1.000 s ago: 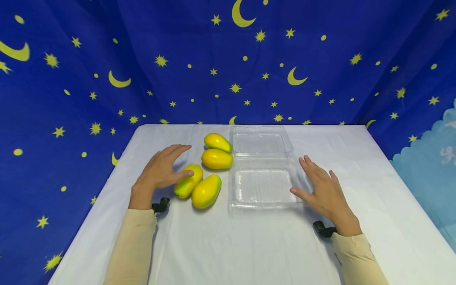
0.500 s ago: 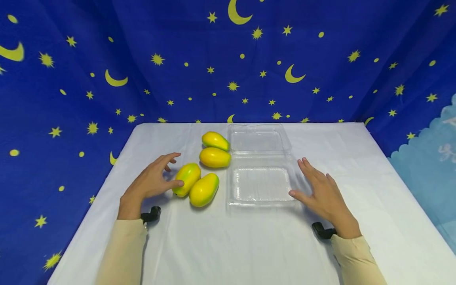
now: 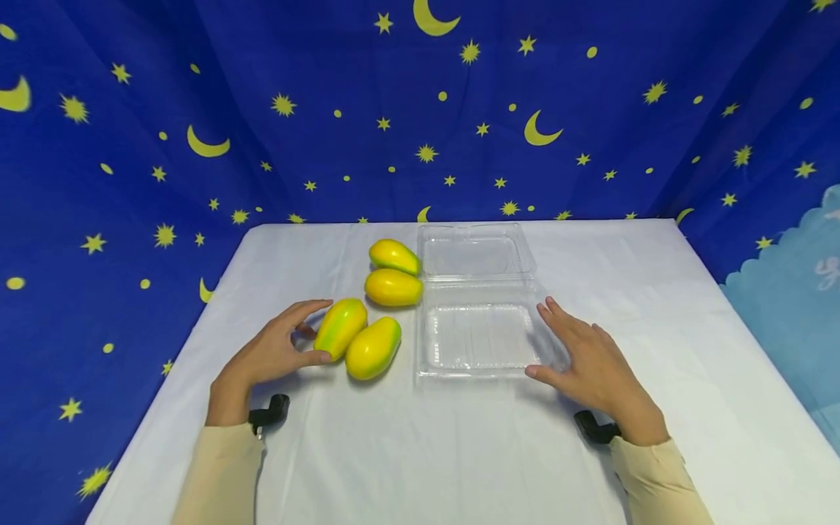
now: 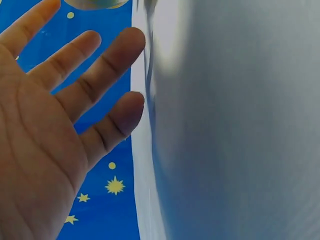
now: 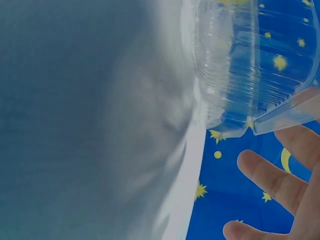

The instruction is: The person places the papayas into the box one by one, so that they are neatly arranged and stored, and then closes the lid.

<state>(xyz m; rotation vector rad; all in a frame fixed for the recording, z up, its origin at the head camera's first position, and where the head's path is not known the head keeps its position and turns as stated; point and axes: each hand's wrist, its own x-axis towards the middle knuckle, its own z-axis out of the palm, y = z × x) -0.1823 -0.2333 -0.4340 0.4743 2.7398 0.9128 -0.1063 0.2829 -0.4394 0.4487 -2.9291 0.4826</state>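
In the head view my left hand point(image 3: 272, 346) lies beside the left-hand mango point(image 3: 340, 329), thumb near its lower end and fingertips at its upper left. Whether they touch cannot be told. The left wrist view shows the fingers spread and fairly straight. A second yellow-green mango point(image 3: 373, 348) leans against that one on the right. At the right side of a clear plastic clamshell box point(image 3: 482, 339), my right hand point(image 3: 593, 361) has its fingers extended, the thumb by the front right corner. In the right wrist view one finger shows through the box wall point(image 5: 285, 117); contact is unclear.
Two more mangoes, one upper point(image 3: 394, 257) and one lower point(image 3: 394, 288), lie against the left side of the box, whose lid point(image 3: 474, 255) lies folded back. A white cloth covers the table point(image 3: 420, 452). Behind hangs a blue star-patterned curtain point(image 3: 354, 58).
My left hand has drawn back towards me and down to the left, its thumb no longer over the mango but at its lower edge. My right hand has shifted slightly left.
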